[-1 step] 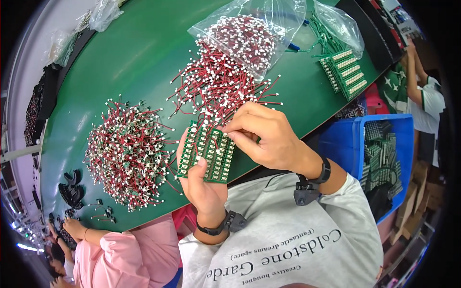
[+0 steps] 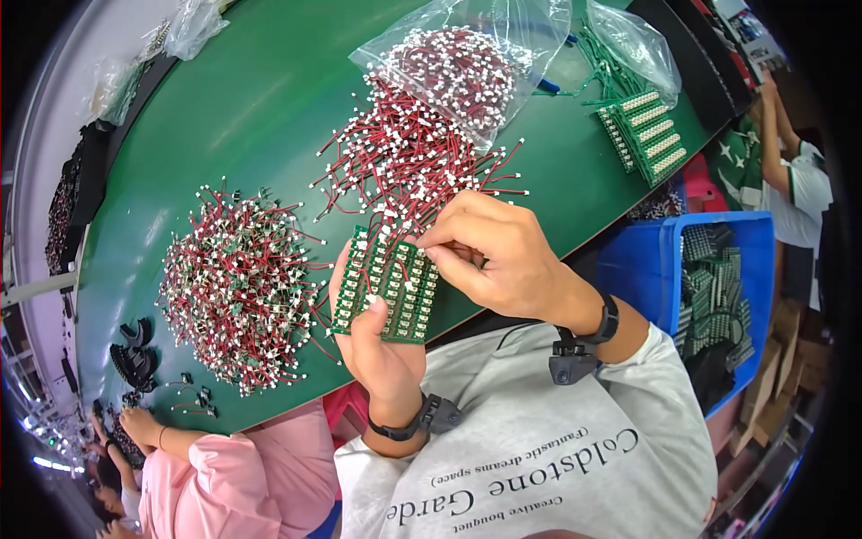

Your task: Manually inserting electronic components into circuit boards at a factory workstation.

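A green circuit board panel [image 2: 418, 301] with rows of small white connectors rests tilted in my left hand [image 2: 384, 355], thumb on its front edge and fingers beneath. My right hand [image 2: 507, 260] pinches at the panel's far right corner. Bits of red wire show by its fingers, and a small white plug sits near the fingertips; the grip itself is partly hidden. Short red cables [image 2: 386, 166] with white plugs lie heaped just beyond the panel, spilling from a clear plastic bag [image 2: 548, 40]. Left of my hands is a pile of small boards with red cables [image 2: 238, 292].
Stacked green board panels [image 2: 642, 135] stand at the table's far right. A blue bin [image 2: 759, 296] holding panels is beside me on the right. Close on my left sits a person in pink [image 2: 211, 481], hand near black parts [image 2: 135, 359] on the green table [image 2: 260, 90].
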Available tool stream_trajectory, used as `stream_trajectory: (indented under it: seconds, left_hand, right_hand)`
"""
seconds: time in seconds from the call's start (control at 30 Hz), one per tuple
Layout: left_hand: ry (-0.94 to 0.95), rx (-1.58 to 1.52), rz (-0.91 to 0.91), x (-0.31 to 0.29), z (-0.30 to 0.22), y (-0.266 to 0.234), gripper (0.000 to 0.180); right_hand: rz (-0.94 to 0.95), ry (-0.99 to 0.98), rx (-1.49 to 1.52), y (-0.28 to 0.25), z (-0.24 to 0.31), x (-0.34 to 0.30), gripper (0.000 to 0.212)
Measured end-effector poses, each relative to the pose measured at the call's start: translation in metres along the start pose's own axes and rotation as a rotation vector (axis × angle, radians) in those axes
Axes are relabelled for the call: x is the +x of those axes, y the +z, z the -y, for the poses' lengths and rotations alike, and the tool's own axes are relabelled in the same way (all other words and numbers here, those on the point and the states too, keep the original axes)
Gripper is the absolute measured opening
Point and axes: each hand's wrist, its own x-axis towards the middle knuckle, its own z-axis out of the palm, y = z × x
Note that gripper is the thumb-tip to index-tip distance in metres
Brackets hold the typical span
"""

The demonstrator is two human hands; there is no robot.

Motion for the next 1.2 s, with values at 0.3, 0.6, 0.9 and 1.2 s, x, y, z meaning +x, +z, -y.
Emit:
stream_trajectory:
  seconds: [0.3,0.6,0.9,1.2]
  left_hand:
    - [0.146,0.012,0.054,-0.003,0.005,-0.004,0.070]
    - [0.195,0.052,0.057,-0.004,0.007,-0.003,0.070]
    - [0.183,0.187,0.083,-0.009,0.002,-0.001,0.072]
    - [0.092,0.166,0.143,-0.009,-0.002,-0.007,0.074]
  right_hand:
    - [-0.056,-0.004,-0.029,0.011,0.002,0.001,0.011]
    - [-0.042,-0.038,-0.099,0.011,0.004,0.001,0.010]
    - [0.056,-0.159,-0.364,0.010,0.011,-0.003,0.018]
    - [0.137,-0.152,-0.442,0.013,0.008,-0.010,0.027]
